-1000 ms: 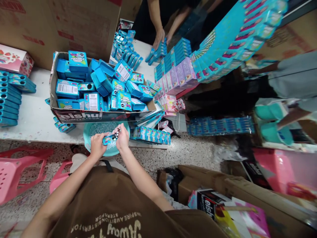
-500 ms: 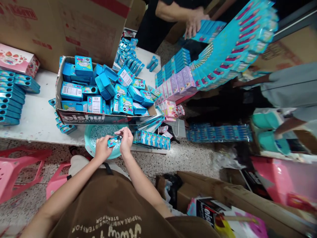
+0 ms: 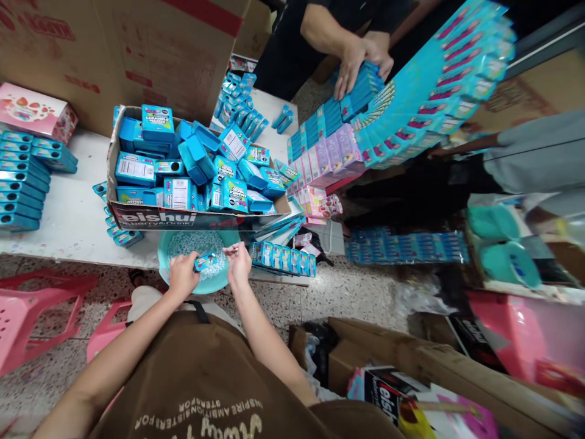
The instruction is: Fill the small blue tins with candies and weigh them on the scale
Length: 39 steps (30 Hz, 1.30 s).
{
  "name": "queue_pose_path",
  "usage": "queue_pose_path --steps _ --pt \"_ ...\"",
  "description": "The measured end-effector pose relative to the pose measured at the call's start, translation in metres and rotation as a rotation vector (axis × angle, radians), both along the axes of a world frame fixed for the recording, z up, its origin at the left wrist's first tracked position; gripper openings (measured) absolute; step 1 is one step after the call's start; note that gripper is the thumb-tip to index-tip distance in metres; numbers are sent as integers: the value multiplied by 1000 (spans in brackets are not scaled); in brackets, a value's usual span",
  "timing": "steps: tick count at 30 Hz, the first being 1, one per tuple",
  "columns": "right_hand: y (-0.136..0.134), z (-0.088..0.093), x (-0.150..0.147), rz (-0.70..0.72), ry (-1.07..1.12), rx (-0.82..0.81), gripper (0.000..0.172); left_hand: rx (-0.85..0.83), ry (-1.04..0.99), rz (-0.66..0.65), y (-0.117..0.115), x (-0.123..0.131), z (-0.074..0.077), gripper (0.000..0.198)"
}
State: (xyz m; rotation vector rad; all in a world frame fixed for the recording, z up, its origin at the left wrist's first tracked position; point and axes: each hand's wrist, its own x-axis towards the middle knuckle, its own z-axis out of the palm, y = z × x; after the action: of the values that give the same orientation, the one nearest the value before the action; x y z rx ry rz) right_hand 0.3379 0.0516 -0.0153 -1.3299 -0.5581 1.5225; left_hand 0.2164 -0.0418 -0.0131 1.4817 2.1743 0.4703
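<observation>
My left hand (image 3: 183,273) is closed on a small blue box (image 3: 205,262), held over a turquoise basin (image 3: 214,284) that contains many small pale pieces. To the right of that box, my right hand (image 3: 238,263) has its fingers pressed together above the basin's right rim; what they hold, if anything, is too small to make out. Just beyond the basin, an open carton (image 3: 201,221) full of loose blue boxes stands on the white table (image 3: 77,210).
Stacked blue boxes (image 3: 21,183) stand at the left. A row of blue boxes (image 3: 283,258) lies right of the basin. Across the table, another person's hands (image 3: 361,61) touch blue boxes beside a large fan-shaped stack (image 3: 439,91). Pink stools (image 3: 41,311) stand at the lower left.
My hands have moved apart, the left one leftward with the blue box and the right one slightly rightward, off the box. The other person's hands have come together on the blue boxes.
</observation>
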Motion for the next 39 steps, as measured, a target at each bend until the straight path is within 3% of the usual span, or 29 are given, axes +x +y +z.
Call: queue_pose_path --steps 7,11,15,22,24,27,30,32,39 --pt "-5 -16 9 202 -57 -202 29 93 -166 49 -10 -9 10 33" --pt "-11 -27 12 313 -72 -279 28 197 -340 153 -37 -19 6 38" --pt "-15 -36 8 349 -123 -300 28 125 -337 244 -49 -26 -2 37" --pt "-11 -24 1 415 -89 -226 38 210 -465 309 -43 -30 -6 35" --pt "-9 -22 2 418 -105 -240 39 299 -432 340 -55 -36 -6 31" --pt "-11 -26 9 421 -167 -278 39 378 -247 497 -83 -54 -10 28" --pt "-17 -37 17 447 -254 -301 39 341 -78 660 -104 -78 -21 29" --pt "-22 -45 21 475 -305 -310 39 308 -35 684 -109 -96 -34 28" --pt "-25 -78 24 651 -471 -300 39 244 -44 668 -78 -136 -98 32"
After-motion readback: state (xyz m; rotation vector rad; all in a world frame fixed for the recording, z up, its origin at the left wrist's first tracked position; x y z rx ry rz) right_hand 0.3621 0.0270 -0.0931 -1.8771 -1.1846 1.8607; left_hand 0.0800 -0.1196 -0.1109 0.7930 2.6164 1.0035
